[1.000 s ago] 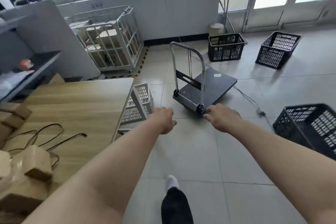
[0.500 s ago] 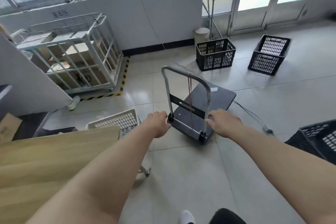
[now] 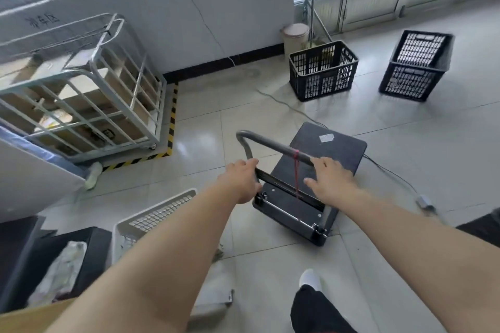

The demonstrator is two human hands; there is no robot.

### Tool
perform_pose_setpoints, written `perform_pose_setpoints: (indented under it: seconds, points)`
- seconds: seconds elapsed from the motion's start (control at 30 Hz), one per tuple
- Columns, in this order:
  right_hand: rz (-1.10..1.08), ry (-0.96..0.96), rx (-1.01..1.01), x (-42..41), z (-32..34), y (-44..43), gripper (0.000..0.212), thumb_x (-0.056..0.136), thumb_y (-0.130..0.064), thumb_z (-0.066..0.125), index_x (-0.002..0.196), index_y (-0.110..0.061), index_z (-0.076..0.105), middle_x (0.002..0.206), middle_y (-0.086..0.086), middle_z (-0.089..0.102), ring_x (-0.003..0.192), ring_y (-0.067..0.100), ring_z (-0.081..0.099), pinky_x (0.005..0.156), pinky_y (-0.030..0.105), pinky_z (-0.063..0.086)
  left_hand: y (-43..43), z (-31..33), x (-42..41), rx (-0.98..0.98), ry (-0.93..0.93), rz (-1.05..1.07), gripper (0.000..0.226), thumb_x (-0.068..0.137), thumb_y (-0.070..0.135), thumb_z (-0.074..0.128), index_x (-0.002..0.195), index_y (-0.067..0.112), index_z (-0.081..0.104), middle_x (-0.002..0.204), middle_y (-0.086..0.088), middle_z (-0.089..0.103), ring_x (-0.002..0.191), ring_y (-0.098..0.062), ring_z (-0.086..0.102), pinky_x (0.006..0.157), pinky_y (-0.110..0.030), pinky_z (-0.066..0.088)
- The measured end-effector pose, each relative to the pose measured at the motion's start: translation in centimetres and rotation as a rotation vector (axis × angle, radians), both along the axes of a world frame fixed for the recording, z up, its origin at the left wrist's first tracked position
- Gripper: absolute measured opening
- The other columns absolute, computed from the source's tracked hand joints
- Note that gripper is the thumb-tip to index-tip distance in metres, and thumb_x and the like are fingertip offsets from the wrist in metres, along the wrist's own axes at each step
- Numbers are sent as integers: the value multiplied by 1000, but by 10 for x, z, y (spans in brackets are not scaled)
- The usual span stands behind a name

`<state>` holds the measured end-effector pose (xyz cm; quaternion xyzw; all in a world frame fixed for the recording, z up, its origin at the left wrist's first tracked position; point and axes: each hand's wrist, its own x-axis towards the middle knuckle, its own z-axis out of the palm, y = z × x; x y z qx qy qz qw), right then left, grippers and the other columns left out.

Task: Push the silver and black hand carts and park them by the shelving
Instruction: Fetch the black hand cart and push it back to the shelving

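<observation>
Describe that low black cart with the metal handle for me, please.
The hand cart is a low, flat platform with a dark, matt deck and rounded corners, standing on the tiled floor. A white label sits near its far edge. At the near end an upright silver-grey metal handle, a hoop of tube, carries a black crossbar and a red cord tied round its top bar. The left hand grips the left upright; the right hand lies on the top bar.
</observation>
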<state>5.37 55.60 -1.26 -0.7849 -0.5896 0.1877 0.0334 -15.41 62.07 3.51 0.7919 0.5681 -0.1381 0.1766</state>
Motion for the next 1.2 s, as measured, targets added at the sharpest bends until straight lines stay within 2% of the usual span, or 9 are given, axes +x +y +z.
perform_pose_setpoints:
  seconds: [0.1,0.17,0.27,0.47,0.6,0.73,0.97,1.2]
  points:
    - [-9,46,-5,-3,-17,47,48,94,-44,41,136,-21,35,136,7,46,126,29,40,97,46,38,56,-3,9,56,-28,-20,67,93,34,54,149,25,19,149,-7,34,134,-32,33,109,-50,34]
    - [-46,115,-37,-4,-27,63,36,96,-39,37,128,-23,40,128,9,52,118,31,45,90,45,39,79,-7,14,46,-47,-23,64,95,29,50,150,26,17,151,-8,30,134,-34,32,109,-50,34]
    - [-93,137,-20,3,-44,75,27,98,-34,31,122,-29,41,119,6,57,106,31,49,79,42,37,106,-21,18,26,21,-90,63,97,27,46,149,30,12,154,-8,21,135,-34,28,109,-51,34]
    - [-103,207,-81,-1,-51,116,23,97,-35,33,119,-36,40,112,4,50,102,26,42,75,40,34,171,-46,23,-12,135,-252,65,97,34,44,149,38,5,159,-8,3,142,-34,15,111,-52,27]
    - [-208,168,-47,-23,-51,150,26,97,-33,37,122,-30,42,114,4,50,105,26,44,78,40,38,227,-53,23,41,94,-377,51,96,37,41,143,40,21,153,-8,20,140,-31,17,112,-49,22]
    - [-293,145,-49,-41,-48,177,27,97,-31,36,123,-30,42,113,3,51,105,28,45,83,44,43,282,-55,19,17,75,-508,46,95,38,43,139,40,30,144,-5,32,134,-30,24,112,-45,22]
    - [-367,180,-39,-71,-44,210,29,96,-30,38,124,-34,42,104,2,50,100,28,47,86,46,45,348,-59,6,-23,108,-708,47,94,39,47,138,40,32,135,-5,37,127,-29,32,110,-41,24]
    - [-357,192,31,-84,-46,225,39,97,-35,36,135,-38,35,105,0,51,101,24,47,84,44,46,377,-71,14,-59,198,-752,43,92,45,47,132,33,36,134,-8,41,128,-32,31,109,-51,26]
